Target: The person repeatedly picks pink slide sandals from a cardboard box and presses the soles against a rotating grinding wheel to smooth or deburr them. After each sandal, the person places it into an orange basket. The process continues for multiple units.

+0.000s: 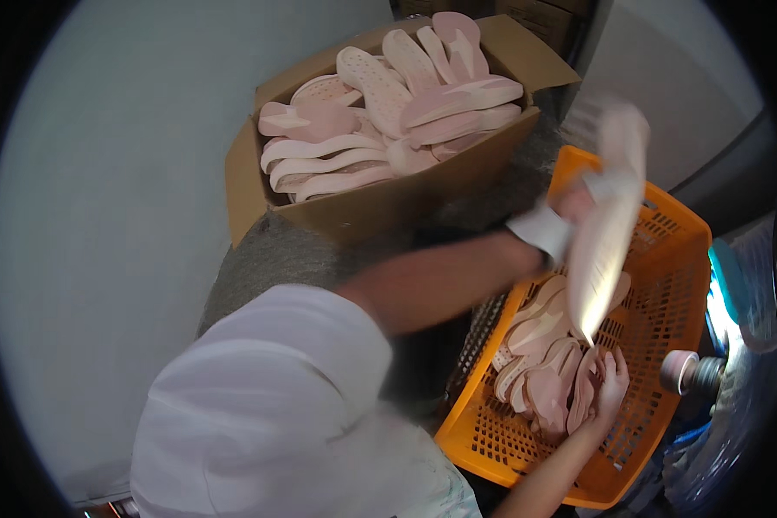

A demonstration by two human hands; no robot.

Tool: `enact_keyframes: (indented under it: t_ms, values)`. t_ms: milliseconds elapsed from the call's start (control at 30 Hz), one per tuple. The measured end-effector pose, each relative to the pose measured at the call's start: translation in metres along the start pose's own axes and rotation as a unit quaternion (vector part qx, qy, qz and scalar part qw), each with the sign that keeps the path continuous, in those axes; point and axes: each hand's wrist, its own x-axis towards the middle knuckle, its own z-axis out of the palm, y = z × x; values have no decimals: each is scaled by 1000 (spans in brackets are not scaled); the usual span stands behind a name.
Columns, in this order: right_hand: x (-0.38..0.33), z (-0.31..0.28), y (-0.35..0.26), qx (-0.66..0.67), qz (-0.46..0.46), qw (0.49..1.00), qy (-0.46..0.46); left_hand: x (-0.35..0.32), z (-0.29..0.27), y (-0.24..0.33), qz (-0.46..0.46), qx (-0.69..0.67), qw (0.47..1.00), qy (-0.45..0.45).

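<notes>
My left hand [576, 207], with a white band or glove cuff at the wrist, is raised over the orange plastic basket [699, 276]. It is closed on pale pink shoe soles [602, 250], blurred by motion; how many cannot be made out. Down inside the basket, my right hand [611, 388] has its fingers curled against a shoe sole [582, 393] at the right end of a row. Its thumb is hidden. More pink and cream soles [547, 388] stand packed on edge along the basket's left side.
An open cardboard box [440, 194] heaped with similar soles [375, 91] stands at the back on a grey surface [268, 268]. A pale wall [129, 173] rises on the left. Tape rolls [692, 373] and clear plastic wrapping [734, 440] lie right of the basket.
</notes>
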Motion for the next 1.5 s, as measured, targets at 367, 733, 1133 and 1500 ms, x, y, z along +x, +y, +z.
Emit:
enact_keyframes:
  t_ms: [367,733,1133,1500]
  values:
    - [65,-85,180,-529,114,833,-112,-266,-331,197,-161,700,494,491]
    - [54,-62,88,-443,178,877,-59,-295,-341,195,-199,779,527,275]
    - [-167,34,-80,-317,-231,920,-14,2,60,-116,-314,-17,946,-73]
    - [-170,-17,-43,298,-124,929,182,26,84,-85,-106,-488,858,-119]
